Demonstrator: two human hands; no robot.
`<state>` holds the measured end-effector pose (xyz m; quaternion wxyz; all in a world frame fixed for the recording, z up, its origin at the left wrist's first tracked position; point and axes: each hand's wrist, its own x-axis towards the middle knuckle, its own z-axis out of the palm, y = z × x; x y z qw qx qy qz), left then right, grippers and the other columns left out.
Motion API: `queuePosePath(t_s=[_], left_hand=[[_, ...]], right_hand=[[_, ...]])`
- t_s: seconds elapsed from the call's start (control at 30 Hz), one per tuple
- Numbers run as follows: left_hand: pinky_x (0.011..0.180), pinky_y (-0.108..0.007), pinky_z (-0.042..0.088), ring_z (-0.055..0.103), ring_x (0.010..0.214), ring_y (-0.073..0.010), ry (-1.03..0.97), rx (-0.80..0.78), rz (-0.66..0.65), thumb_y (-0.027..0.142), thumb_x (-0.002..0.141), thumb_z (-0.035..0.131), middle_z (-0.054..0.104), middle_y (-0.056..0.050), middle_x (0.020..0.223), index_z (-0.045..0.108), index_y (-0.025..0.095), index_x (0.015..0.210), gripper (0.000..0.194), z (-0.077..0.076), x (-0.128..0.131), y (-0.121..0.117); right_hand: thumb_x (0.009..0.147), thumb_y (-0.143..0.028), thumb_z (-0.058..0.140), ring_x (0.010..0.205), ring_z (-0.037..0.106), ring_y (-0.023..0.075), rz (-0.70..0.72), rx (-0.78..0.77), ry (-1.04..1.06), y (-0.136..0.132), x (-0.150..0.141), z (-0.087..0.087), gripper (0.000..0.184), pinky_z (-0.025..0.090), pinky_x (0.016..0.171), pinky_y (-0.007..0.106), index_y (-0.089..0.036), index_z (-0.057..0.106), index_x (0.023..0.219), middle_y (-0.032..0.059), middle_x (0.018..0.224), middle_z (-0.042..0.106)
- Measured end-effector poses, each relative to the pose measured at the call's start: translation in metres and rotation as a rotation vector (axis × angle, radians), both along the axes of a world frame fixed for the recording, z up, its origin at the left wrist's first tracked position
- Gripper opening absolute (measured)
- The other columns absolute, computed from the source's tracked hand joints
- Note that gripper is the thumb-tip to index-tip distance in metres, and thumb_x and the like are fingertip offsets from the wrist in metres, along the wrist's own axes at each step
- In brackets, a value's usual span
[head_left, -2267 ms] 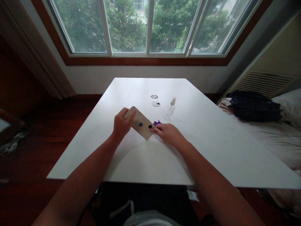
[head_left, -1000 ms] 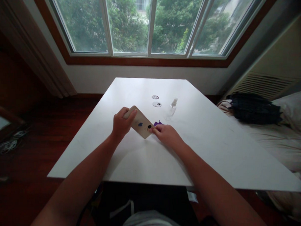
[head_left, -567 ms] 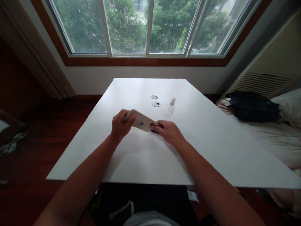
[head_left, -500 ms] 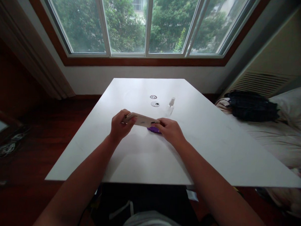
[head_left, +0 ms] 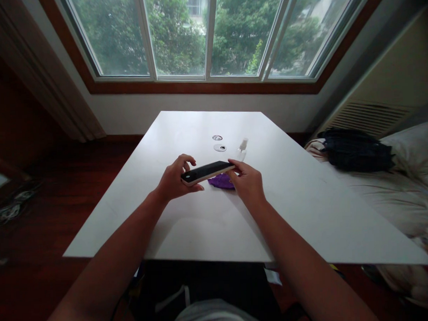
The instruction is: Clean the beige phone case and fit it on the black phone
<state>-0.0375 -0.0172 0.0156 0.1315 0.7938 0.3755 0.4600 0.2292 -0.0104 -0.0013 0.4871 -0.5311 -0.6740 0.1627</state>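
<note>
This is a room in a home — most likely a bedroom. A bed (head_left: 394, 191) with pale rumpled bedding and a pillow (head_left: 412, 146) stands just beside the white tabletop (head_left: 209, 226), with a dark bag (head_left: 356, 151) lying on it. A wide window (head_left: 209, 34) in a wooden frame looks out on trees and a neighbouring building. The floor (head_left: 54, 203) is dark red wood, a curtain (head_left: 53, 77) hangs at the left, and a vented panel (head_left: 370, 115) — some wall unit — sits low behind the bed.
</note>
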Motion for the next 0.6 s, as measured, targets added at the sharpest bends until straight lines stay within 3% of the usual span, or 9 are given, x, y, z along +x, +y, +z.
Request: queuePosePath(t_s=[0.17, 0.23, 0.37, 0.5, 0.6], left_hand=[[0.059, -0.025, 0.041, 0.054, 0.062, -0.0114, -0.046, -0.149, -0.003, 0.052, 0.065, 0.088, 0.069, -0.004, 0.101, 0.05, 0.024, 0.125, 0.077, -0.008, -0.001, 0.005], [0.057, -0.024, 0.041, 0.054, 0.058, -0.0115, -0.105, -0.202, -0.002, 0.054, 0.076, 0.08, 0.07, -0.001, 0.088, 0.048, 0.022, 0.126, 0.067, -0.011, 0.0, 0.008], [0.053, -0.024, 0.043, 0.06, 0.053, -0.0146, -0.228, -0.284, 0.141, 0.057, 0.09, 0.064, 0.064, 0.003, 0.061, 0.057, 0.02, 0.113, 0.045, -0.012, 0.002, 0.012], [0.042, -0.023, 0.039, 0.058, 0.043, -0.0138, -0.272, -0.315, 0.269, 0.059, 0.09, 0.063, 0.06, 0.003, 0.055, 0.066, 0.02, 0.091, 0.04, -0.009, 0.001, 0.013], [0.042, -0.024, 0.04, 0.057, 0.042, -0.0132, -0.205, -0.312, 0.29, 0.056, 0.092, 0.061, 0.06, 0.002, 0.054, 0.07, 0.02, 0.085, 0.038, -0.008, 0.0, 0.014]], right_hand=[[0.088, -0.041, 0.068, 0.1, 0.075, 0.0277, -0.033, -0.022, 0.03, 0.001, 0.0, -0.001, 0.045, 0.06, 0.087, 0.04, -0.019, 0.073, 0.126, 0.011, 0.116, 0.078], [0.088, -0.042, 0.069, 0.097, 0.074, 0.0262, -0.035, -0.026, -0.004, 0.001, 0.0, 0.0, 0.043, 0.057, 0.085, 0.037, -0.018, 0.074, 0.123, 0.0104, 0.112, 0.079], [0.093, -0.049, 0.064, 0.082, 0.07, 0.0208, 0.024, -0.09, -0.283, -0.003, -0.001, 0.006, 0.032, 0.047, 0.071, 0.03, -0.023, 0.078, 0.105, 0.0048, 0.093, 0.079], [0.097, -0.059, 0.055, 0.071, 0.062, 0.018, 0.041, -0.141, -0.601, -0.01, -0.005, 0.011, 0.043, 0.03, 0.059, 0.03, -0.023, 0.075, 0.085, 0.0037, 0.081, 0.074], [0.099, -0.064, 0.048, 0.071, 0.062, 0.0182, 0.064, -0.152, -0.764, -0.013, -0.007, 0.014, 0.05, 0.023, 0.057, 0.031, -0.024, 0.074, 0.083, 0.0044, 0.082, 0.075]])
